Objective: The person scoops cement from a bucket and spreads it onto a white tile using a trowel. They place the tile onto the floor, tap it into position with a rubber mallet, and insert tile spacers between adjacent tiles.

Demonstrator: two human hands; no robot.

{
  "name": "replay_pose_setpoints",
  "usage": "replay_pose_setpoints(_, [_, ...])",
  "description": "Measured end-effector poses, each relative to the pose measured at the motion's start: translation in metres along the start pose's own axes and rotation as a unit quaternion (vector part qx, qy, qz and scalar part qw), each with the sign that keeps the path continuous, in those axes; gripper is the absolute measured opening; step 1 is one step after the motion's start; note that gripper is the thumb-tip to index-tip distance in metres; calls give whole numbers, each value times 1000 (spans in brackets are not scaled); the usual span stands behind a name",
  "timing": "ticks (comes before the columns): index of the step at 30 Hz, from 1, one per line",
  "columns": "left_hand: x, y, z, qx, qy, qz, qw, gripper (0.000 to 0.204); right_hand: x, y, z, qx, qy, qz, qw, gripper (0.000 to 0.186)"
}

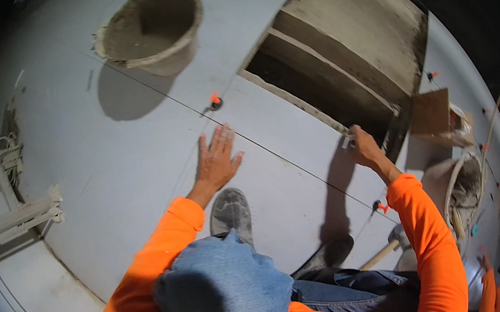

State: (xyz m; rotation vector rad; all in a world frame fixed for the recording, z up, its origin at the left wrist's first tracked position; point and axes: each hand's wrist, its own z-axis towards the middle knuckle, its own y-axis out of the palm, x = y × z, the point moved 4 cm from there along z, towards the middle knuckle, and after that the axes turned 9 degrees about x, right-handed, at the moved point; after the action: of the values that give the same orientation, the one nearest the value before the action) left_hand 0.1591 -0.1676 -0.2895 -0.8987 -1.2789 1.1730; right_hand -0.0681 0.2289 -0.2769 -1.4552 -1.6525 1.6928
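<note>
My left hand [217, 156] lies flat with fingers spread on a large light grey floor tile [153, 173], beside a tile joint. Just beyond its fingertips, an orange and black tile leveling clip [215, 100] stands in that joint. My right hand [365, 147] is closed at the tile edge bordering a dark open gap in the floor [317, 80]. Its fingers pinch something small and greyish, too hidden to name. A second leveling clip [380, 206] sits in the same joint, near my right forearm. My bent knee in faded jeans [220, 288] rises between my arms.
A mortar-crusted bucket [151, 30] stands on the far tiles. To the right are an open cardboard box [434, 117], a bucket with tools [462, 185] and a wooden-handled tool [380, 256]. A white metal frame [5, 192] lies left. Another orange sleeve [490, 294] shows at lower right.
</note>
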Motion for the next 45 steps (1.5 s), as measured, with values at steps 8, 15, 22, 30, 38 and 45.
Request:
replay_pose_setpoints(8, [65,14,59,-20,162,-89,983,74,-62,9,-38,-142,-73,135,978,49])
replay_pose_setpoints(15, [103,37,83,-29,191,-68,979,80,-57,19,-61,-131,101,311,936,39])
replay_pose_setpoints(22, [117,48,85,-52,206,-72,974,85,-14,-68,-56,-1,-21,98,995,31])
replay_pose_setpoints(30, [166,50,65,-85,222,-85,967,93,145,-287,-107,315,221,-113,916,30])
replay_pose_setpoints(38, [156,66,55,-83,132,-10,988,98,217,-263,-90,393,42,-227,890,34])
replay_pose_setpoints(45, [157,60,54,-85,154,-8,984,101,242,-271,-57,356,150,-261,885,25])
